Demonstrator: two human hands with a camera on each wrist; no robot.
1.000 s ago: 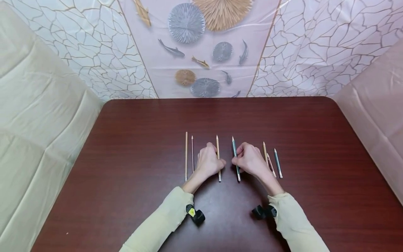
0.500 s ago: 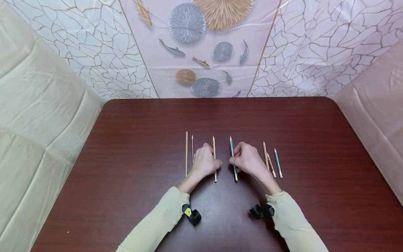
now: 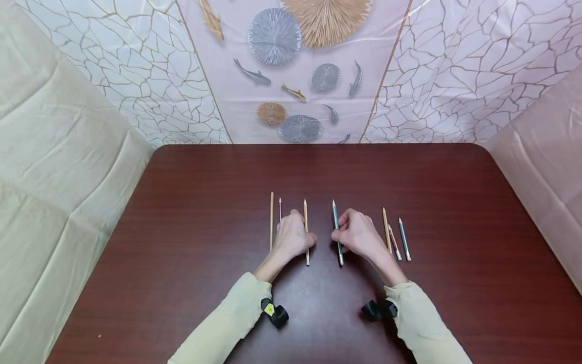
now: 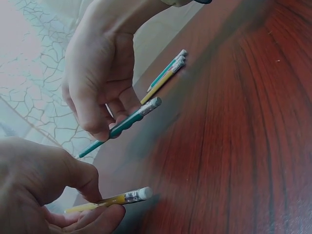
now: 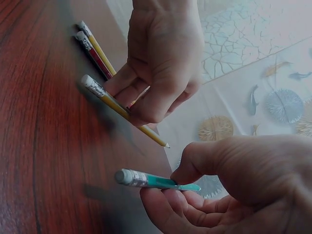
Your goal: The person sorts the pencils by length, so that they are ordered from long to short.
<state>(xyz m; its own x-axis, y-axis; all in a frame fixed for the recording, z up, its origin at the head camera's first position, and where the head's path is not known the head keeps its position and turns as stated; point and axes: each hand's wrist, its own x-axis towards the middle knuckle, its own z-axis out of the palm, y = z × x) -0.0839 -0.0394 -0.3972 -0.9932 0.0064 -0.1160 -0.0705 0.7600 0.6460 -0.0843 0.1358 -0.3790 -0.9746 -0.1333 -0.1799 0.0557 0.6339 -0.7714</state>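
Yellow wooden pencil (image 4: 118, 199) with a silver ferrule and white eraser, and a green wooden pencil (image 5: 161, 182) with a pale eraser, are at the middle of a glossy red-brown bench (image 3: 227, 177), side by side and apart, tips toward the far edge. A person's left hand (image 3: 292, 235) pinches the yellow one between thumb and fingers; the right hand (image 3: 359, 233) pinches the green one likewise. Whether either touches the surface is hard to tell. The step in hand appears to be positioning two pencils at once; the next move seems to call for a steady, matched placement, clear of those nearby.

Pencils number seven: three yellow, two green, two reddish. A long yellow pencil (image 3: 271, 221) and a thin dark-red pencil (image 3: 280, 210) lie left, both partly hidden. To the right lie a sharpened yellow pencil (image 3: 386, 227), a pinkish-red pencil (image 3: 394, 243) and a short blue-green pencil (image 3: 404, 240). Two pale-yellow sleeves (image 3: 223, 318) and two black wrist devices (image 3: 280, 317) frame the work; behind hangs one fish-printed cloth (image 3: 295, 76).
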